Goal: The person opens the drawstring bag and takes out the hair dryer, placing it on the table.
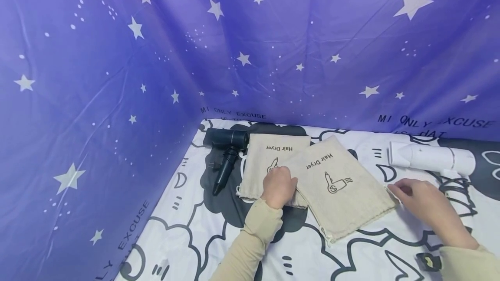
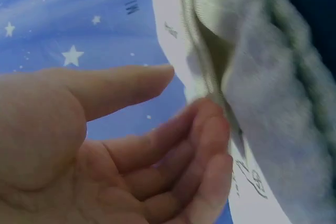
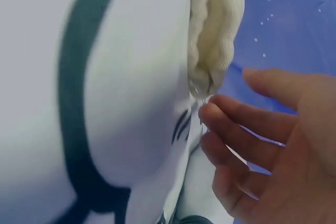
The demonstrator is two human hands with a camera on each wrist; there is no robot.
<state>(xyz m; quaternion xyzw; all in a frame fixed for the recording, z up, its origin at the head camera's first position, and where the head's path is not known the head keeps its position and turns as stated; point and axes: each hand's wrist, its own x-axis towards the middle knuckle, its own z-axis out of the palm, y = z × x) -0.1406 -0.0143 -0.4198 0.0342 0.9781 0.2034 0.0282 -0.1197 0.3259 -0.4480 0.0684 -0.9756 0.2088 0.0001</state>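
Note:
Two beige drawstring bags printed "Hair Dryer" lie flat and overlap. The right bag (image 1: 351, 203) is tilted, with one corner over the left bag (image 1: 258, 155). My left hand (image 1: 278, 186) is at the left edge of the right bag, its loosely bent fingertips (image 2: 212, 124) against the cloth and the thumb apart. At the opposite corner of that bag is my right hand (image 1: 425, 203). In the right wrist view its fingertips (image 3: 210, 114) are beside the drawstring corner of the bag mouth (image 3: 210, 72), with the thumb apart. Whether they touch the cord is unclear.
A black hair dryer (image 1: 224, 140) lies left of the bags. To the right lies a white hair dryer (image 1: 429, 157), its cord (image 1: 458, 194) bundled below it. A small dark object (image 1: 428, 262) is near the right sleeve. Purple star-printed curtains (image 1: 273, 34) rise behind and left.

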